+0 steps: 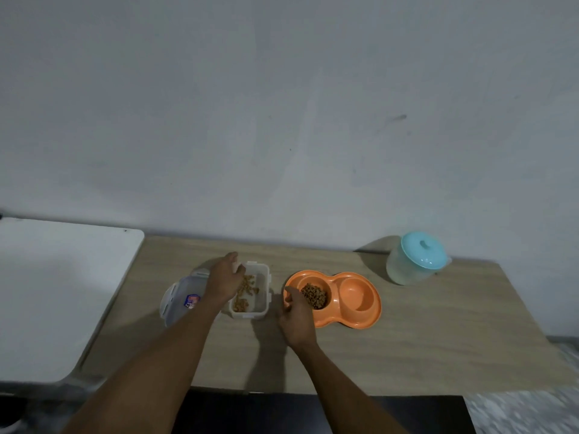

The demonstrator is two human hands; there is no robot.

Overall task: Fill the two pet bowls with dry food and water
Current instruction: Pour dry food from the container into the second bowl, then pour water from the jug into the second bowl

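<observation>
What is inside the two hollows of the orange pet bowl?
The left hollow holds brown dry food. The right hollow looks empty. The right hand covers part of the bowl at its left rim.

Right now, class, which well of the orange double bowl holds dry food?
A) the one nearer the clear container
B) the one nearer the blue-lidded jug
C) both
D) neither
A: kibble sits in the well beside the clear container; the other well looks bare.
</observation>
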